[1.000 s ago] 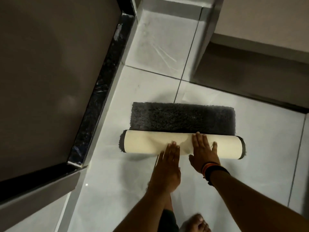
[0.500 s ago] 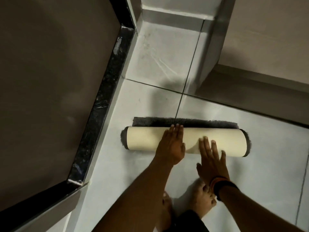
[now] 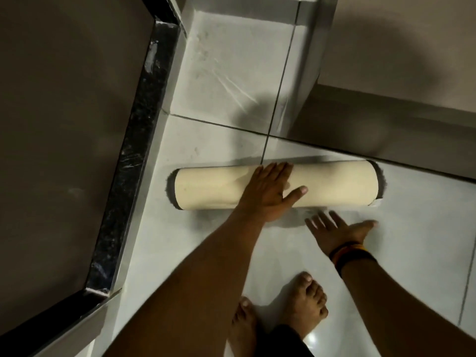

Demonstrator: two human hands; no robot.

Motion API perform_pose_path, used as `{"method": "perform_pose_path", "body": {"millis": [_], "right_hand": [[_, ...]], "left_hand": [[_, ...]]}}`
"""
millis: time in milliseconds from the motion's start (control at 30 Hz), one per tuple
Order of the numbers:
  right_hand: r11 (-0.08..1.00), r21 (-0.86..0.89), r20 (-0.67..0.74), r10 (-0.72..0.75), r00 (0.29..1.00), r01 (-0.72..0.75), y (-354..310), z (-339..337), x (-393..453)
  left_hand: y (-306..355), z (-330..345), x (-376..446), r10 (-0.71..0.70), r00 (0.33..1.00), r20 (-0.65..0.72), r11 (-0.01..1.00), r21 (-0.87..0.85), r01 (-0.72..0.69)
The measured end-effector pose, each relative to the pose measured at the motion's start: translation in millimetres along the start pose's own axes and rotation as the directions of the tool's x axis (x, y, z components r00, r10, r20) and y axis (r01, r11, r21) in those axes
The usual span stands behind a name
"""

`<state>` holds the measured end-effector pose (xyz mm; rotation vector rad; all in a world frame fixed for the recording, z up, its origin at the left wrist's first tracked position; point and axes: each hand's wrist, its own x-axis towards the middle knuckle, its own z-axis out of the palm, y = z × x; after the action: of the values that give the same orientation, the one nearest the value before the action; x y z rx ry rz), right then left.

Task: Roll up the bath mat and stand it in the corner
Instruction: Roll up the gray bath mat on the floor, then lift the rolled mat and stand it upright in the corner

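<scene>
Glossy floor tiles (image 3: pixel 412 253) give little grip: your left hand (image 3: pixel 268 191) presses flat and spread on the fully rolled bath mat (image 3: pixel 211 188), lying near the corner, while your right hand (image 3: pixel 334 228) hovers open beside it. Lift carelessly and the roll likely springs loose.

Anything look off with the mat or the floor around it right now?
Nothing stands out. The bath mat is rolled evenly, lying flat on the tile floor, left hand on it, right hand just off it.
</scene>
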<state>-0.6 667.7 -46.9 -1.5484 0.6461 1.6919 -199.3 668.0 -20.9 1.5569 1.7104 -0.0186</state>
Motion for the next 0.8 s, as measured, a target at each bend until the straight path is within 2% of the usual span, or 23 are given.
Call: {"method": "perform_pose_path", "body": {"millis": [67, 133, 267, 400, 500, 567, 633, 700, 800], "right_hand": [[0.991, 0.127, 0.087, 0.024, 0.996, -0.034, 0.7, 20.4, 6.2], [0.985, 0.169, 0.101, 0.020, 0.995, -0.037, 8.8, 34.0, 2.1], [0.998, 0.060, 0.091, 0.008, 0.996, -0.013, 22.0, 27.8, -41.1], [0.999, 0.024, 0.254, 0.017, 0.967, -0.024, 44.6, 28.2, -126.4], [0.999, -0.046, 0.261, 0.023, 0.965, -0.012, 73.5, 58.7, -195.9], [0.979, -0.201, 0.293, 0.074, 0.953, -0.014, 86.9, 97.7, -260.3], [0.947, -0.322, 0.285, 0.112, 0.952, -0.015, 95.2, 129.5, -306.1], [0.916, -0.401, 0.344, 0.127, 0.930, 0.023, 89.0, 172.4, -347.9], [0.838, -0.533, 0.390, 0.119, 0.913, 0.119, 62.8, 235.1, -394.1]], "left_hand": [[1.3, -10.0, 9.4, -0.012, 1.000, -0.027, 1.000, -0.004, 0.012], [9.9, -17.7, 13.8, -0.042, 0.999, -0.031, 0.999, -0.016, 0.042], [30.9, -43.6, -2.0, -0.176, 0.984, -0.019, 0.984, -0.042, 0.175], [50.5, -88.9, -61.5, -0.351, 0.933, -0.074, 0.921, -0.205, 0.331], [54.3, -131.4, -110.1, -0.528, 0.849, -0.033, 0.781, -0.411, 0.470], [57.1, -187.7, -138.2, -0.618, 0.784, 0.053, 0.585, -0.635, 0.504], [53.1, -231.7, -156.5, -0.586, 0.790, 0.180, 0.406, -0.779, 0.479], [57.4, -285.2, -175.3, -0.494, 0.833, 0.248, 0.249, -0.878, 0.409], [76.8, -343.1, -181.3, -0.473, 0.868, 0.151, 0.172, -0.950, 0.259]]}}
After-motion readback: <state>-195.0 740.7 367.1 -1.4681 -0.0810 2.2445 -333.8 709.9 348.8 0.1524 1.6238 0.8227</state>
